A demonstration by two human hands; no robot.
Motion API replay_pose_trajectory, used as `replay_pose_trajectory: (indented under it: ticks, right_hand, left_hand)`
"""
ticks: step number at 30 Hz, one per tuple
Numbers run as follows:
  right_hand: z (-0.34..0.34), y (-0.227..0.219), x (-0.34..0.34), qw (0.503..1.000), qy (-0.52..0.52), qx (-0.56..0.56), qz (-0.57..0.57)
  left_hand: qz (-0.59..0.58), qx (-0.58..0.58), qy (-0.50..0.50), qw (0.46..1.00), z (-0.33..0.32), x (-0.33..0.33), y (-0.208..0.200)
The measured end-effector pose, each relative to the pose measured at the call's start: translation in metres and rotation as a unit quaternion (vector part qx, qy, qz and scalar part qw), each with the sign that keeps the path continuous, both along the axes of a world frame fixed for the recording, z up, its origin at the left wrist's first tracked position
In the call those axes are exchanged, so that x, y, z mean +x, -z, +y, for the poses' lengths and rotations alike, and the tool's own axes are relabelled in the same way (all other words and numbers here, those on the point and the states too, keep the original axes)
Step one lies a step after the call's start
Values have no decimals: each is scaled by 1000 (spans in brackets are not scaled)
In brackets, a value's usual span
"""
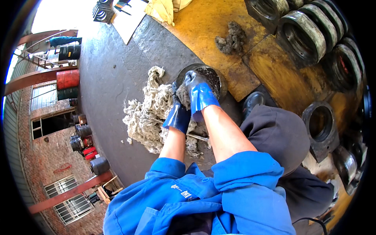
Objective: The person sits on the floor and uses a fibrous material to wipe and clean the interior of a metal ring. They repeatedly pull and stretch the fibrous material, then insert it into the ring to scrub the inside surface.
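Both my hands wear shiny blue rubber gloves and meet at the near left rim of a round dark metal basin. Between them is a grey, dirtied wad of cotton waste. My right hand has its fingers closed over the wad's far end, above the basin. My left hand grips the wad from the left side, its fingers partly hidden. Dark, wet-looking matter shows inside the basin. Left of my hands spreads a large heap of off-white cotton waste. A thin metal rod lies by its near edge.
A dark clump of fibre lies on the yellow-brown floor plates ahead. Heavy ringed metal blocks line the right side, one block close to my knee. A white board is at the far left. Drums stand along the brick wall.
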State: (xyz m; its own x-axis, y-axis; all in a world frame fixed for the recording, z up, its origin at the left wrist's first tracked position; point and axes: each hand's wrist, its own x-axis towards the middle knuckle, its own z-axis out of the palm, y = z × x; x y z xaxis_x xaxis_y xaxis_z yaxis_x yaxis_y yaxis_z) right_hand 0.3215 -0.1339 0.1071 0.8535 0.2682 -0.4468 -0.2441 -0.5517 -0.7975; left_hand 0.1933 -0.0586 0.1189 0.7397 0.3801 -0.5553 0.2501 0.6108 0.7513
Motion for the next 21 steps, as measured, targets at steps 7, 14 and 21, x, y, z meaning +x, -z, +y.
replay_pose_trajectory:
  ticks: [7, 14, 21]
  right_hand:
    - [-14, -16, -22, 982, 76, 52, -163]
    - [-10, 41, -4, 973, 179, 142, 41]
    - [-39, -29, -21, 929, 161, 256, 214]
  left_hand:
    - [-14, 45, 15, 999, 1, 7, -10]
    - [-6, 54, 1, 999, 13, -17, -10]
    - [-8, 115, -2, 993, 16, -13, -21]
